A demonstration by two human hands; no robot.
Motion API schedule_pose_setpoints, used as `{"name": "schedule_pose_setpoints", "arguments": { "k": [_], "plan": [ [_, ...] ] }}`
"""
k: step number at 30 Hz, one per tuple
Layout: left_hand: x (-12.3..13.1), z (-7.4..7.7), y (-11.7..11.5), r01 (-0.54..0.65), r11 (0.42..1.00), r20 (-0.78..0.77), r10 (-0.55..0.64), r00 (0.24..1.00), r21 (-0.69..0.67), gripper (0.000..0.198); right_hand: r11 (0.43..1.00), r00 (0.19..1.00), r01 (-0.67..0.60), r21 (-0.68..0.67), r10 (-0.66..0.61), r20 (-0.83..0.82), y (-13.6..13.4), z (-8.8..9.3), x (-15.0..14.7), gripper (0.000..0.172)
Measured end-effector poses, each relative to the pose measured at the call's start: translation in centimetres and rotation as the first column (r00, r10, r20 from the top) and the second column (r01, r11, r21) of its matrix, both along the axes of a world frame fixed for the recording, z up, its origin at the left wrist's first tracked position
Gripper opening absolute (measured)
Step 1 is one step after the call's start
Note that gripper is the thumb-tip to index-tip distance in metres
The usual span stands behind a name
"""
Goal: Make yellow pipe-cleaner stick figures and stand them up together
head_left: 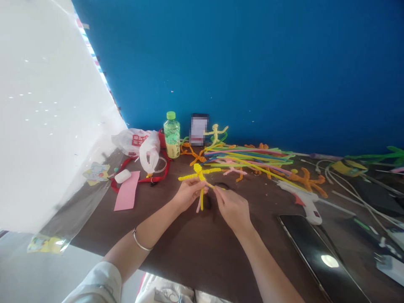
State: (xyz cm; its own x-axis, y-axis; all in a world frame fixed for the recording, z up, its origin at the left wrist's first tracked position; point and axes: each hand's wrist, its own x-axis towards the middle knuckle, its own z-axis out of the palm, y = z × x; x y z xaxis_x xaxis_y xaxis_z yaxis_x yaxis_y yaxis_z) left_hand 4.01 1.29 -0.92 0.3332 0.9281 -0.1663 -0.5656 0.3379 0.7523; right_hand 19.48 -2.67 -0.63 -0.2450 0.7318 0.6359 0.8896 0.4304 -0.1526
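Observation:
A yellow pipe-cleaner figure (200, 176) with spread arms and dangling legs is held up over the dark brown table (195, 248). My left hand (187, 194) pinches its body from the left. My right hand (231, 207) pinches a short yellow strand sticking out of the figure's middle. Both hands are closed in a pinch. A silver bangle (140, 241) sits on my left wrist.
A heap of coloured pipe cleaners (249, 158) and several orange figures lie behind the hands. A green-capped bottle (171, 135), a white plastic bag (142, 146), pink paper (127, 191), a white glue gun (302, 199), a dark tablet (318, 255) and cables lie around. A blue wall stands behind.

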Motion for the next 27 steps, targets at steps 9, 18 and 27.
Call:
{"name": "schedule_pose_setpoints", "arguments": {
  "k": [9,18,27],
  "plan": [
    [0.1,0.5,-0.2,0.019,0.996,-0.039,-0.015,0.999,0.091,0.023,0.63,0.553,-0.587,-0.509,-0.147,-0.82,-0.1,2.2,-0.9,0.034],
    [-0.4,-0.1,0.5,-0.01,0.999,0.028,0.011,1.0,-0.052,0.02,0.779,0.633,-0.469,-0.415,-0.031,-0.774,-0.6,1.4,-1.7,0.024],
    [0.0,0.3,0.3,-0.054,0.993,0.041,0.059,0.997,-0.109,0.019,0.953,0.923,-0.291,-0.077,0.259,-0.284,-0.6,0.5,-0.4,0.025]
  ]
}}
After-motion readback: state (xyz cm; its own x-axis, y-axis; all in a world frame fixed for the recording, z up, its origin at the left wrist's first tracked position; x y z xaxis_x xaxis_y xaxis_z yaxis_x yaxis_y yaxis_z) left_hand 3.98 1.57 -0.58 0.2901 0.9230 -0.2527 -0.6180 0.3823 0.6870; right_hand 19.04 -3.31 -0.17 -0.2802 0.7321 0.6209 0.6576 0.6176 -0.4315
